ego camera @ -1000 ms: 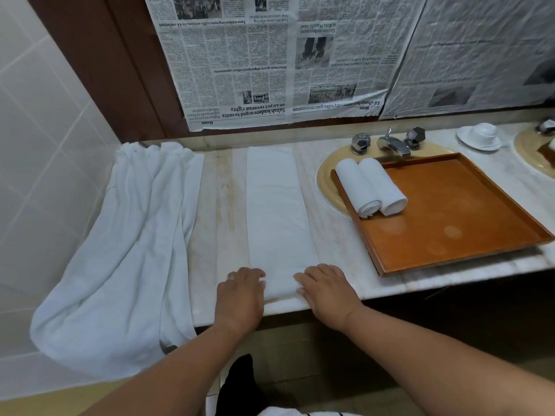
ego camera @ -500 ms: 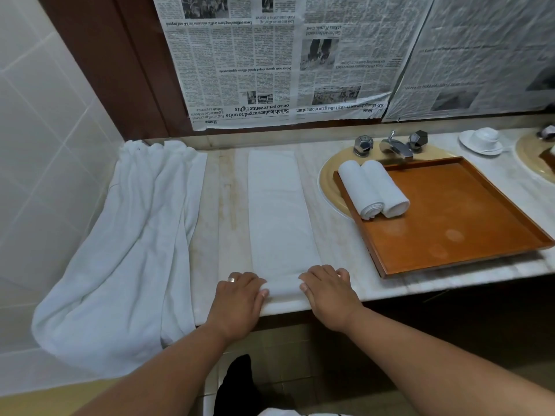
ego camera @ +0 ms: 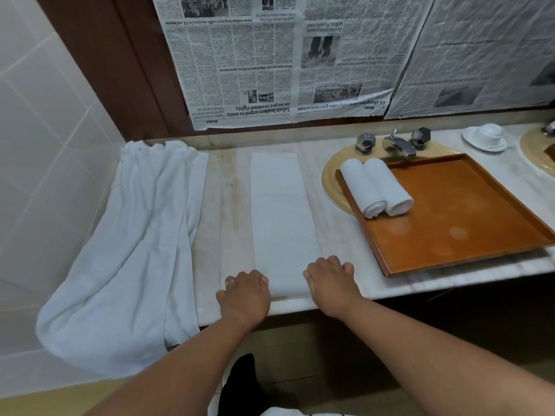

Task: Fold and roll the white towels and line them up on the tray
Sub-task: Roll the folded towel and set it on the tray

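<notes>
A white towel (ego camera: 282, 211), folded into a long narrow strip, lies on the marble counter (ego camera: 228, 205) and runs away from me. My left hand (ego camera: 244, 292) and my right hand (ego camera: 330, 280) sit at its near end, one on each corner. Their fingers curl over the edge and hold it, and that end looks slightly thickened. Two rolled white towels (ego camera: 375, 187) lie side by side at the left end of the orange-brown tray (ego camera: 450, 211). The tray rests over a sink on the right.
A heap of loose white towels (ego camera: 135, 235) drapes over the counter's left end and hangs down. A chrome faucet (ego camera: 399, 144) stands behind the tray, with a white cup and saucer (ego camera: 486, 136) further right. Newspaper covers the wall above.
Both hands stayed at the towel's near end and shifted slightly forward. Their fingers have curled more over the edge, which has bunched up a little.
</notes>
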